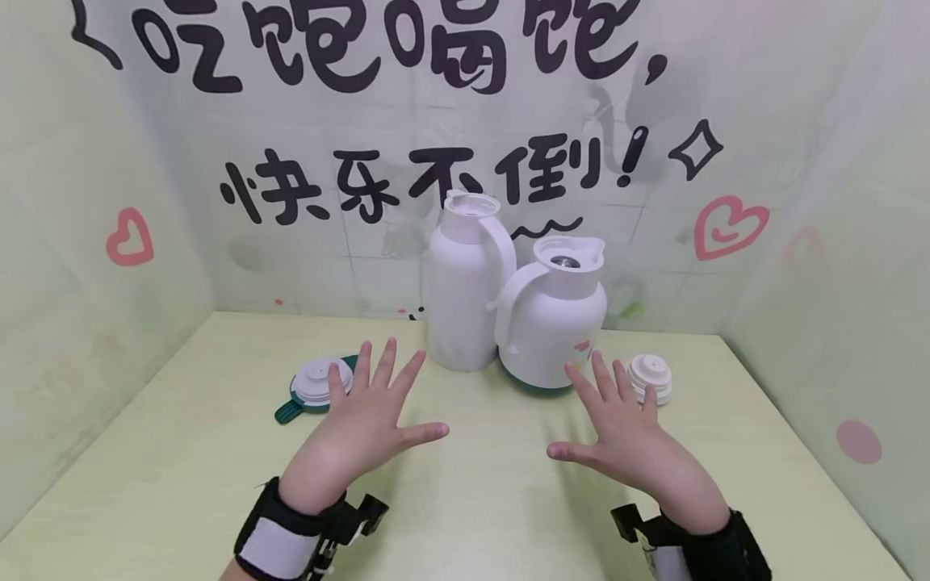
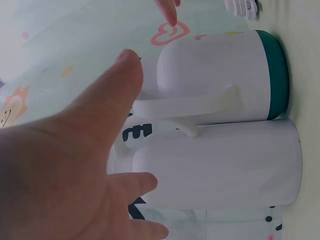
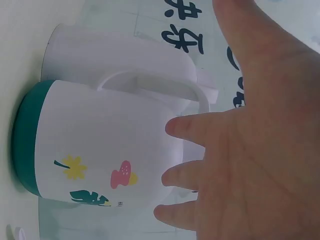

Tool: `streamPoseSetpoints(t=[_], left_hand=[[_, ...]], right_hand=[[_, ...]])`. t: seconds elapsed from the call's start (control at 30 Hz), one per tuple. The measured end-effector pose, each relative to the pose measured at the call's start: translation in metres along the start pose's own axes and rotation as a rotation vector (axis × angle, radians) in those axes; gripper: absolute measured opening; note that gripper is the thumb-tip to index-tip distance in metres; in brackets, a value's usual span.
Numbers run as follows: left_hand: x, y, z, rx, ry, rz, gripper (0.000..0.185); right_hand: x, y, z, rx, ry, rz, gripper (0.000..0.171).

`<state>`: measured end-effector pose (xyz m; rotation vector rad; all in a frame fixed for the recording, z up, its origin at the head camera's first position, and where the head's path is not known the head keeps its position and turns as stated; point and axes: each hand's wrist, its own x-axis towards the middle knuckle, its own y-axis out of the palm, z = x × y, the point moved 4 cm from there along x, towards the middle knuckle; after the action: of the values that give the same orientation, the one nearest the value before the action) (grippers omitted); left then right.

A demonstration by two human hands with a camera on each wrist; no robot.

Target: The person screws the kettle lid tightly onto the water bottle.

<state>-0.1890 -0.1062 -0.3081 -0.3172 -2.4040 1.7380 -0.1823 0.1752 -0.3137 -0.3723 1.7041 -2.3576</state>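
- Jugs first: tall white jug (image 1: 465, 282) and round white jug (image 1: 555, 319) are standing upright on the pale green table (image 1: 182, 484), touching side by side near the back wall, both with tops uncovered.
- Round white jug is sitting just right of the tall white jug, showing a dark green base (image 3: 22, 140) and leaf and mushroom prints (image 3: 122, 175) in the right wrist view.
- Left hand (image 1: 359, 432) is hovering palm down with fingers spread wide, gripping nothing; it is in front and left of the tall white jug, not touching it.
- Right hand (image 1: 628, 436) is doing the same, fingers splayed and holding nothing; it is in front and slightly right of the round white jug, fingertips near its base but apart.
- Left wrist view is showing the open palm (image 2: 65, 165) facing the tall white jug's side (image 2: 220, 165), gap between them.
- Right wrist view is showing straight fingers (image 3: 200, 130) close to the round white jug's body (image 3: 105, 135); contact hard to tell there, head view showing them apart.
- White lid (image 1: 320, 379) is lying on a green coaster (image 1: 291, 410), left of the tall white jug, just beyond the left hand's fingertips.
- Second white lid (image 1: 649, 377) is lying right of the round white jug, just beside the right hand's fingertips.
- Black wrist straps are showing on both forearms.
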Motion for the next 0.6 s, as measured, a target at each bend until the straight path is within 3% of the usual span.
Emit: streamPoseSetpoints(t=[0.2,0.37,0.6], left_hand=[[0.005,0.007,-0.003,-0.058,0.052,0.007,0.093],[0.016,0.011,-0.004,-0.122,0.086,0.000,0.092],[0.034,0.011,-0.011,-0.300,0.124,-0.048,0.088]], right_hand=[[0.002,-0.001,-0.005,0.014,0.010,-0.007,0.102],[0.007,-0.006,-0.009,0.038,0.006,-0.073,0.099],[0.012,-0.014,-0.015,0.101,0.028,-0.152,0.091]])
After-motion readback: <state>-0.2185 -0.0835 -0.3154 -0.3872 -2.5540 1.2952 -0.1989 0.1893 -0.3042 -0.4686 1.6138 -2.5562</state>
